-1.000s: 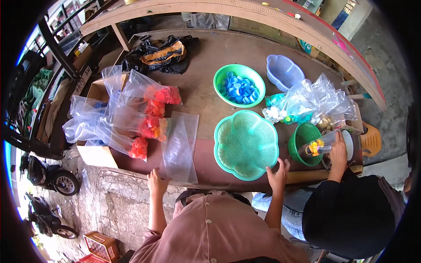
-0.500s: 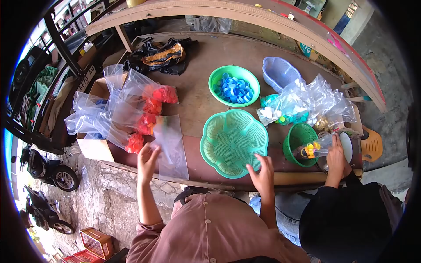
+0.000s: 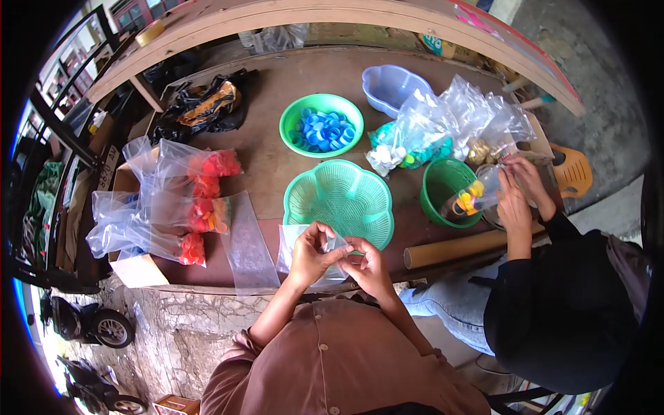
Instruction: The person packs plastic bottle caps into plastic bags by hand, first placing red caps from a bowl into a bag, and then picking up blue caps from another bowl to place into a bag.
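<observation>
My left hand (image 3: 312, 257) and my right hand (image 3: 369, 268) meet in front of my chest, fingers pinched on a thin clear plastic bag (image 3: 285, 250). The bag hangs over the near rim of a light green flower-shaped basket (image 3: 297, 200), which has nothing in it. Flat clear plastic (image 3: 245, 242) lies on the table left of my hands. Beyond the basket stands a green bowl (image 3: 287, 119) of blue bottle caps (image 3: 325, 131). Clear bags of red caps (image 3: 220, 164) lie at the left, partly over a cardboard box (image 3: 138, 270).
At the right, a co-worker's hands (image 3: 515, 200) hold a bag of yellow caps (image 3: 470, 197) over a dark green basket (image 3: 430, 183). Bags with white and teal caps (image 3: 415, 152), a purple basin (image 3: 391, 90), a black plastic bag (image 3: 187, 114) and a cardboard tube (image 3: 456, 249) lie about.
My hands have come together from apart, and a clear bag is now between them. The view has shifted. The co-worker's second hand is now visible at their bag.
</observation>
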The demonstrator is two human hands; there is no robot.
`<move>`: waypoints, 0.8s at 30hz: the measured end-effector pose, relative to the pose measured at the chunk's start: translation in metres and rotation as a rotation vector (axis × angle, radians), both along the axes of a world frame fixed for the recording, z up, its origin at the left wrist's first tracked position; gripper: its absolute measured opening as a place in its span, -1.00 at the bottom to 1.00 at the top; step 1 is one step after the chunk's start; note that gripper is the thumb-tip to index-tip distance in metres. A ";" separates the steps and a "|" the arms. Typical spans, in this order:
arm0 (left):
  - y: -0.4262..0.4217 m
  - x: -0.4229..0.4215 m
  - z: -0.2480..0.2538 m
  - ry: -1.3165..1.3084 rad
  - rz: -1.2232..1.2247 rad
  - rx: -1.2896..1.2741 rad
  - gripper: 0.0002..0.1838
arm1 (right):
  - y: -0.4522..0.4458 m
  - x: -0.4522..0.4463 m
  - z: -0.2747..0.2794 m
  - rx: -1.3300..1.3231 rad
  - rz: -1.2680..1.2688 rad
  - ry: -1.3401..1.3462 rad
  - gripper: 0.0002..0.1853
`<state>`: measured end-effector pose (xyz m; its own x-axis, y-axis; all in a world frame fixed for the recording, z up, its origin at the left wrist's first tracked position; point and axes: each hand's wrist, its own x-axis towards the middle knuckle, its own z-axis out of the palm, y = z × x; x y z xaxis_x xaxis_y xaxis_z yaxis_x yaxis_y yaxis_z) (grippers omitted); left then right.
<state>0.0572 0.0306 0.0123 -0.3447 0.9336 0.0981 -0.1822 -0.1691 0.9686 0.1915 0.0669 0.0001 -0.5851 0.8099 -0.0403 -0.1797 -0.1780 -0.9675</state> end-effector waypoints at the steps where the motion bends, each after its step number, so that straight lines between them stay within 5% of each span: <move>1: -0.001 -0.001 -0.003 0.127 -0.007 -0.023 -0.65 | 0.003 0.004 0.002 0.012 -0.010 -0.019 -0.61; 4: -0.005 0.005 0.009 0.358 -0.039 -0.228 -0.68 | 0.011 0.009 0.004 -0.017 -0.133 0.106 -0.62; 8: -0.009 0.010 0.003 0.028 -0.119 -0.332 -0.71 | 0.009 0.010 -0.006 -0.065 -0.303 0.177 -0.69; 14: -0.012 0.004 -0.015 0.326 -0.279 -0.380 -0.73 | 0.011 0.016 -0.011 -0.247 -0.452 0.275 -0.73; 16: -0.007 0.009 -0.021 -0.132 -0.064 -0.306 -0.76 | 0.016 0.022 -0.019 -0.404 -0.236 0.350 -0.73; 20: -0.002 0.014 -0.022 -0.343 -0.019 -0.175 -0.84 | 0.014 0.018 -0.055 -0.540 0.063 0.377 -0.76; 24: -0.002 0.023 -0.018 -0.612 0.038 -0.207 -0.90 | 0.020 0.016 -0.027 -0.236 0.003 0.222 -0.82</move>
<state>0.0802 0.0283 -0.0060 -0.3142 0.8984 -0.3069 -0.7093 -0.0073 0.7049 0.2075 0.0866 -0.0269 -0.6033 0.7915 -0.0978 -0.3811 -0.3938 -0.8365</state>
